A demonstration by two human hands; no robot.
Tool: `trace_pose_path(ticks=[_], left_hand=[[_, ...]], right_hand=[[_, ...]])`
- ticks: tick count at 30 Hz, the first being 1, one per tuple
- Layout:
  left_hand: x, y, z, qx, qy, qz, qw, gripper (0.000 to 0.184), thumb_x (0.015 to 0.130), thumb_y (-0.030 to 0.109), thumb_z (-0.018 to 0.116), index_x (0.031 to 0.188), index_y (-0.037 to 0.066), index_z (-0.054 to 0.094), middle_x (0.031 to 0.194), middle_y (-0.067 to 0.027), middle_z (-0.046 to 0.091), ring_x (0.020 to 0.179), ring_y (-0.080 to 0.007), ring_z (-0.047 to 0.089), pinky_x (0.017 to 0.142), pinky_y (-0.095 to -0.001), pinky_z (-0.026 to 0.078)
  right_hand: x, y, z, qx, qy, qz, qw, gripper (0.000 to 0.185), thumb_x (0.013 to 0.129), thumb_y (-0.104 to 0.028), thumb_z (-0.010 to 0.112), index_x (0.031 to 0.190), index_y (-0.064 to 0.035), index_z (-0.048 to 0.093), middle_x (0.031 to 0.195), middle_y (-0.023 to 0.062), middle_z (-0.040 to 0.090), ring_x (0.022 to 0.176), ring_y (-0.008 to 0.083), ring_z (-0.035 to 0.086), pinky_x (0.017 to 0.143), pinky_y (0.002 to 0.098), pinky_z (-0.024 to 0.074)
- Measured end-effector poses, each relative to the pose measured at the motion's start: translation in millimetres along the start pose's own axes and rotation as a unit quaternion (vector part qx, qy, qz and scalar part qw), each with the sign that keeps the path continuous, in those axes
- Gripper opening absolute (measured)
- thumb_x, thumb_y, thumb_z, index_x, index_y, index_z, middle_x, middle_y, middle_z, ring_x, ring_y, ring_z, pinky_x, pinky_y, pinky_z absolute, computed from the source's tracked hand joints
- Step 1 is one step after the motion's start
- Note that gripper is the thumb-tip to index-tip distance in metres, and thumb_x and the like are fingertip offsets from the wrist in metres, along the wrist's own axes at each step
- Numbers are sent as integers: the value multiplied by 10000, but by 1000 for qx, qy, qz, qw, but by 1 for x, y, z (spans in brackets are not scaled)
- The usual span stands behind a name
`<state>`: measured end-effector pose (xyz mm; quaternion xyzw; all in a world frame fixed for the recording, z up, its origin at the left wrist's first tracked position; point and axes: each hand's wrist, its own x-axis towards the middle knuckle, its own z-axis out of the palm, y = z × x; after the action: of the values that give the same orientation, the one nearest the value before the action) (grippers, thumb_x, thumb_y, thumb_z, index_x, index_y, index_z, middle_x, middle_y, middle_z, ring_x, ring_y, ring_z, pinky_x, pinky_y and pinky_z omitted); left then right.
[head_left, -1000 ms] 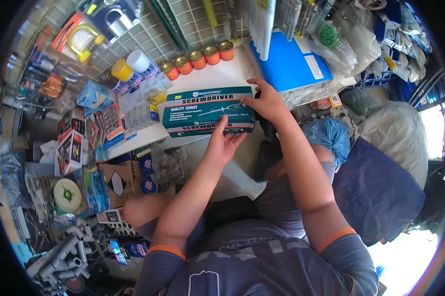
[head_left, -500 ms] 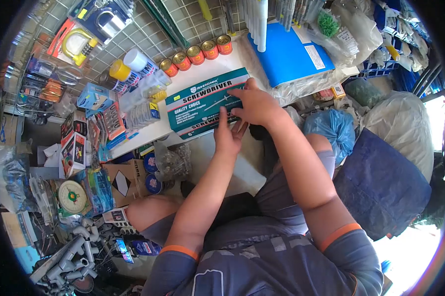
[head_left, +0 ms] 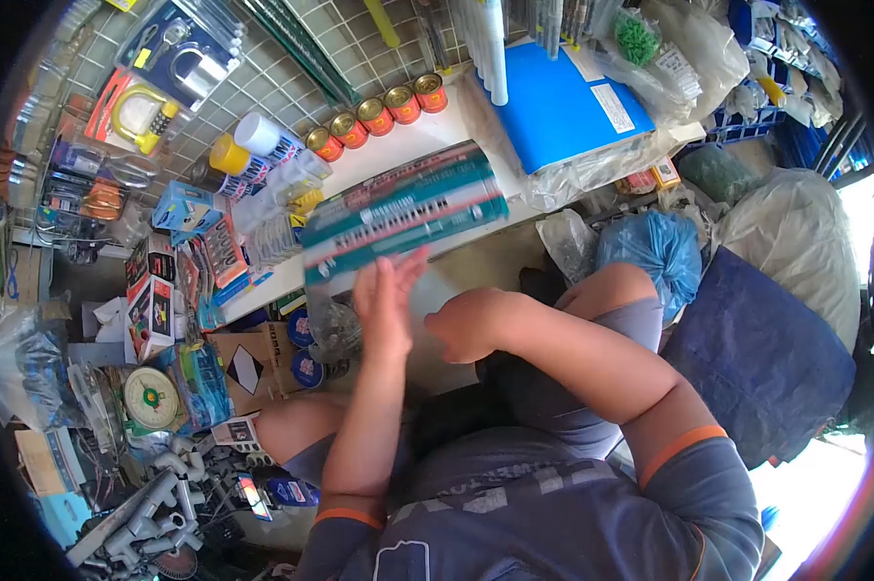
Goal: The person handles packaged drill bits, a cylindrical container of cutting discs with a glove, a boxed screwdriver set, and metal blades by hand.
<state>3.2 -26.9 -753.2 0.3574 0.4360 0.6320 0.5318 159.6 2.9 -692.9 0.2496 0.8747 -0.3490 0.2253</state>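
A long green, white and red screwdriver box [head_left: 408, 208] lies at the front of the white shelf, blurred by motion, its printed long side turned up toward me. My left hand [head_left: 386, 305] is at the box's lower edge, fingers stretched out and fingertips against it. To the right and below, my right hand [head_left: 475, 324] is apart from the box, with its fingers curled in. Whether anything is inside that right hand is hidden.
Several small orange-red cans [head_left: 374, 116] line the back of the shelf [head_left: 456, 121]. A blue folder [head_left: 563, 111] lies to the right. Spray cans [head_left: 262, 136] and packaged goods stand left. A blue plastic bag [head_left: 650, 254] is beside my knee. A dial scale [head_left: 152, 397] sits lower left.
The box has tipped so its long side faces me more, and has shifted slightly. My right hand has left the box and drawn back toward me. My left hand has moved left along its lower edge.
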Motion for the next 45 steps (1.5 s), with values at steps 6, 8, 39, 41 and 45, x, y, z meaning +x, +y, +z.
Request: trace_pose_path(ticks=[6, 8, 39, 41, 45], left_hand=[[75, 83, -2, 251, -19, 32, 967, 688, 1027, 301, 578, 1607, 134, 249, 1600, -178, 347, 1324, -292, 527, 1031, -415, 458], [92, 84, -12, 317, -17, 60, 946, 681, 1020, 289, 585, 1608, 169, 263, 1606, -172, 337, 1337, -285, 509, 1041, -402, 442], [27, 52, -78, 434, 14, 173, 884, 1182, 832, 65, 785, 1596, 70, -117, 1467, -279, 483, 1312, -423, 529, 1073, -473, 443], [26, 57, -74, 413, 21, 152, 898, 1219, 838, 75, 787, 1587, 108, -173, 1483, -259, 472, 1312, -414, 525, 1053, -496, 453], [26, 57, -80, 397, 23, 144, 906, 1225, 843, 66, 786, 1594, 149, -179, 1491, -230, 469, 1308, -375, 529, 1074, -496, 434]], right_hand=[[7, 12, -11, 40, 129, 81, 987, 971, 930, -382, 643, 1615, -113, 9, 1069, 219, 714, 997, 395, 688, 856, 497, 546], [10, 18, -15, 48, 156, 112, 980, 1016, 934, -392, 644, 1613, -117, -59, 1061, 216, 716, 982, 391, 691, 849, 496, 548], [19, 103, -51, 58, 407, 198, 890, 438, 675, -262, 871, 1039, -96, 693, 1038, 138, 701, 995, 344, 674, 856, 435, 529], [14, 97, -55, 76, 387, 214, 894, 434, 694, -260, 864, 1059, -91, 700, 1044, 142, 715, 998, 340, 677, 859, 427, 528], [3, 104, -56, 71, 414, 151, 895, 469, 726, -325, 849, 1117, -109, 708, 1021, 172, 720, 984, 360, 682, 849, 445, 535]])
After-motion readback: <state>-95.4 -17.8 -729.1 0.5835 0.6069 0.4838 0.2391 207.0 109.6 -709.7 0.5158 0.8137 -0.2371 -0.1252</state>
